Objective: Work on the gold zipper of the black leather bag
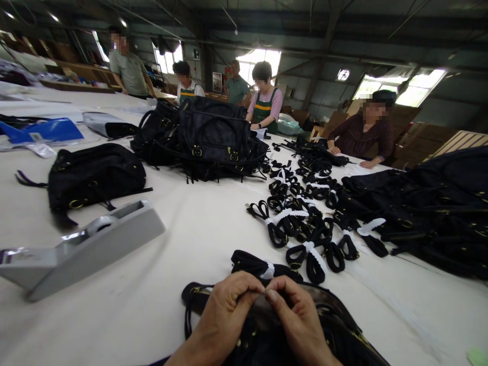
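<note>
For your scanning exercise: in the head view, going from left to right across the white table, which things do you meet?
Grey tape dispenser → single black bag → the two hands pinching at a black bag → bundled black straps → heap of black bags.

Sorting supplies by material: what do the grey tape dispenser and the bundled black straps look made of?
Tape dispenser: probably moulded plastic, smooth, matte grey, with sharp flat faces. Bundled straps: seemingly woven black webbing, limp and folded, each tied by a white band, possibly paper or plastic.

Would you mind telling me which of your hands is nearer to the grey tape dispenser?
Left. The left hand is on the tape dispenser side of the bag; the right hand is beyond it.
</note>
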Available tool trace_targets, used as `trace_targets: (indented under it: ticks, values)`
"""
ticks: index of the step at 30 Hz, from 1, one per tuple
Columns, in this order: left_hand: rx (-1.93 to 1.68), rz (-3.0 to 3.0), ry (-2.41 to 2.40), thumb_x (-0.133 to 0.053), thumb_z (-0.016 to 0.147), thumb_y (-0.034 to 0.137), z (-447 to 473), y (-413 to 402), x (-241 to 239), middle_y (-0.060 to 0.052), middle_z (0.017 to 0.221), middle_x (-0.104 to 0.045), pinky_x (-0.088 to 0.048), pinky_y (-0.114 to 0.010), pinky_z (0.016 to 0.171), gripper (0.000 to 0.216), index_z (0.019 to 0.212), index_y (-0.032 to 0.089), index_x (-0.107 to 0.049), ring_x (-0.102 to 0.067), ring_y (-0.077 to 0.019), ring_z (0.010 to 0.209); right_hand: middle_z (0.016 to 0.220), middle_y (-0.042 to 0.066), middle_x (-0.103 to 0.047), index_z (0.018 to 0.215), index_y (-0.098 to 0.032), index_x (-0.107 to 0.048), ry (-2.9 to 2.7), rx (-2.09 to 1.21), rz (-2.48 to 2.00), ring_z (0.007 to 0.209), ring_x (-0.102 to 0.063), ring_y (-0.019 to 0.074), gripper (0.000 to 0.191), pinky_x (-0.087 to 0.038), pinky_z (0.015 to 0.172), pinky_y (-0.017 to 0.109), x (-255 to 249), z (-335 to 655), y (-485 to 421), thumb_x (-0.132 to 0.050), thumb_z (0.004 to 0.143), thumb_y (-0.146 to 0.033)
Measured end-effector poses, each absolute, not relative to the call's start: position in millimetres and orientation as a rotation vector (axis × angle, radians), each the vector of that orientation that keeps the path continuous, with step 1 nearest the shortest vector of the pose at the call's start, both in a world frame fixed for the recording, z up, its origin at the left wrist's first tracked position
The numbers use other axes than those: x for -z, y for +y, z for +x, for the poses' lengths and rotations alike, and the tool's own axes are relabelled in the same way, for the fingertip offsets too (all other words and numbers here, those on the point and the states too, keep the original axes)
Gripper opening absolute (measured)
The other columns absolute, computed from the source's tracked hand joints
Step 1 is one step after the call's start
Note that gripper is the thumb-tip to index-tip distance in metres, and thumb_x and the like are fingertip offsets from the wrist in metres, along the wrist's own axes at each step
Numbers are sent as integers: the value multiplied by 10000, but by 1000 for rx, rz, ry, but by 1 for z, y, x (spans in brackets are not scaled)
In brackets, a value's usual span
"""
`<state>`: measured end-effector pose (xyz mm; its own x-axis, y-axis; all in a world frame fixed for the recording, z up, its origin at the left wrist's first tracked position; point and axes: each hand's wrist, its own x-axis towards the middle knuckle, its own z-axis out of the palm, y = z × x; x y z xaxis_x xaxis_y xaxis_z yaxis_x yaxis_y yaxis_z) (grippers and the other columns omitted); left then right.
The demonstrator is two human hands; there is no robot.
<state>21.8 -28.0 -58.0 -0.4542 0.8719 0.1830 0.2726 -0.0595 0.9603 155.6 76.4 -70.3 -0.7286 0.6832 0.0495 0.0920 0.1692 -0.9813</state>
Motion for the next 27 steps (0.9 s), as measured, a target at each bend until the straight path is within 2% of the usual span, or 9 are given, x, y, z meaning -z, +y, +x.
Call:
trace_targets:
  ticks: [6, 11, 18, 27]
  values:
    - [-1494, 1166, 1773, -528, 878, 221, 23, -27, 52, 29, 801, -664, -437, -215, 734, 172, 799, 245, -679, -606, -133, 776, 765, 18, -581, 812, -176, -616, -1976, -1582, -721, 740, -527, 160, 271, -396, 686, 240, 71, 155, 76, -580, 873, -437]
    - [-1419, 1088, 1852, -541, 834, 205, 25, -26, 44, 48, 708, -607, -401, -223, 676, 105, 753, 220, -606, -557, -127, 701, 774, 13, -586, 802, -180, -612, -1991, -1581, -725, 749, -528, 155, 255, -393, 697, 234, 71, 155, 76, -579, 872, -423]
    - [-1406, 1074, 1887, -545, 821, 203, 25, -26, 46, 50, 716, -602, -403, -234, 683, 58, 779, 223, -579, -551, -130, 704, 754, 3, -592, 789, -186, -624, -2009, -1552, -725, 732, -527, 148, 242, -389, 678, 224, 70, 155, 77, -580, 865, -412]
    - [-1405, 1061, 1879, -548, 831, 210, 24, -27, 47, 39, 709, -611, -408, -246, 659, 99, 733, 213, -533, -562, -139, 688, 748, -14, -613, 772, -204, -650, -2104, -1361, -660, 735, -557, 134, 180, -408, 688, 210, 69, 154, 75, -569, 883, -321]
